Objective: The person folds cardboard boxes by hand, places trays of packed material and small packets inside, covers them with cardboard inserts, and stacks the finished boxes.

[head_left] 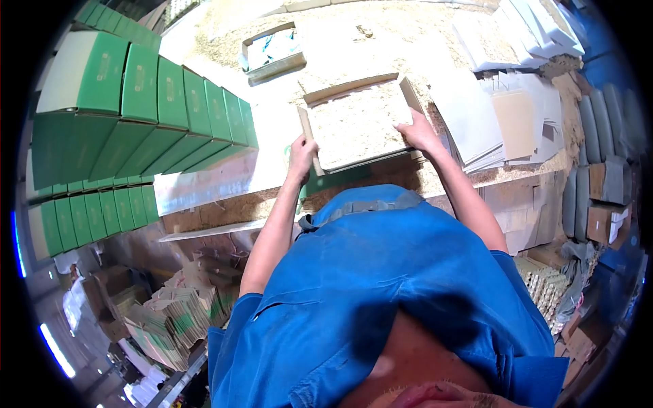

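A shallow open cardboard box (354, 88) lies at the near side of the worktable, in front of my body. A pale, speckled layer (357, 126) fills its inside; bright light washes it out, and I cannot tell what it is made of. My left hand (303, 158) is closed on the box's left wall, with the fingers partly hidden behind it. At the right wall, my right hand (420, 132) grips the edge, its thumb over the inner side. Farther back stands a smaller open box (275, 66) with white and blue pieces inside.
Green boxes (140, 85) stand in stacked rows at the left. White and brown flat sheets (469, 119) lie at the right, with white stacked pieces (520, 34) behind them. Below left are bundled cardboard pieces (170, 313). Grey sacks (592, 129) are piled at the far right.
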Tool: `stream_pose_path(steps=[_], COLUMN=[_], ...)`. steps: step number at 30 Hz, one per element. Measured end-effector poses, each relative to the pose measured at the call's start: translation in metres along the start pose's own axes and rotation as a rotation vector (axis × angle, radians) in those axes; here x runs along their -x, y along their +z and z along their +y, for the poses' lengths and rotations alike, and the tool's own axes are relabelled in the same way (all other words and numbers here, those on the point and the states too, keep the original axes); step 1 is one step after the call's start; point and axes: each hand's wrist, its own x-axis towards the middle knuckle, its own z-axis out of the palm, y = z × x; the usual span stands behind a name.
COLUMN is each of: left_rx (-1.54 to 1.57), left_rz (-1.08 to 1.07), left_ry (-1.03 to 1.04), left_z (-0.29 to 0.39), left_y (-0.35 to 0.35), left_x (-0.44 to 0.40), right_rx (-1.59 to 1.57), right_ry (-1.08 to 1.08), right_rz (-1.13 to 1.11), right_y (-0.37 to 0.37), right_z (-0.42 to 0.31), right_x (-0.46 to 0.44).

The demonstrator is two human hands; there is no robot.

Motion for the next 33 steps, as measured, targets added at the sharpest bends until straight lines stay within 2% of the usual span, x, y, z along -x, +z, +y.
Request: stream_pose_path(steps=[2, 3, 6, 7, 8, 9, 10, 11, 12, 14, 16, 18, 19, 22, 28, 29, 30, 32, 33], left_rx=[-0.077, -0.126, -0.273, -0.548, -0.814, -0.822, -0.955, -1.088, -1.160, -1.374, -1.258, -1.287, -1.252, -1.272, -1.198, -1.272, -1.320, -1.252, -1.261], left_rz=[-0.072, -0.046, -0.038, 0.144, 0.325, 0.311, 0.257, 0.201, 0.027, -0.212, -0.398, -0.479, -0.411, -0.404, -0.334, -0.476, -0.408, -0.309, -0.323], left_ry=[-0.038, -0.039, -0.116, 0.125, 0.373, 0.373, 0.484, 0.597, 0.710, 0.717, 0.647, 0.581, 0.605, 0.573, 0.696, 0.458, 0.555, 0.788, 0.734], left_z=[0.009, 0.016, 0.036, 0.038, 0.039, 0.057, 0.089, 0.107, 0.110, 0.108, 0.090, 0.090, 0.088, 0.097, 0.073, 0.069, 0.042, 0.041, 0.045], left_y=[0.001, 0.006, 0.018, 0.025, 0.031, 0.039, 0.049, 0.056, 0.058, 0.074, 0.082, 0.088, 0.091, 0.097, 0.099, 0.100, 0.098, 0.096, 0.097], left_x=[0.001, 0.002, 0.005, 0.006, 0.009, 0.019, 0.033, 0.039, 0.035, 0.033, 0.016, 0.007, 0.005, 0.001, -0.011, -0.010, -0.010, -0.008, -0.010], right_rx=[0.227, 0.391, 0.549, 0.498, 0.495, 0.506, 0.517, 0.576, 0.631, 0.935, 0.955, 0.939, 0.932, 0.988, 0.986, 0.987, 0.987, 0.990, 0.973], right_ry=[-0.075, -0.002, -0.369, -0.613, -0.601, -0.623, -0.646, -0.497, -0.349, 0.063, 0.291, 0.217, 0.225, 0.279, 0.198, 0.183, 0.166, 0.155, 0.136], right_rz=[0.130, 0.164, 0.339, 0.440, 0.449, 0.531, 0.611, 0.647, 0.677, 0.588, 0.454, 0.477, 0.432, 0.360, 0.333, 0.343, 0.359, 0.365, 0.363], right_y=[0.009, 0.009, 0.021, 0.018, 0.006, -0.010, -0.022, -0.040, -0.064, -0.095, -0.113, -0.123, -0.126, -0.121, -0.116, -0.115, -0.116, -0.116, -0.117], right_z=[-0.003, -0.021, -0.022, -0.027, -0.032, -0.038, -0.036, -0.022, -0.004, 0.049, 0.086, 0.104, 0.100, 0.083, 0.093, 0.096, 0.098, 0.100, 0.099], right_x=[0.000, 0.006, 0.017, 0.019, 0.021, 0.024, 0.026, 0.020, 0.012, -0.005, -0.007, -0.008, -0.006, -0.003, -0.008, -0.007, -0.008, -0.009, -0.007])
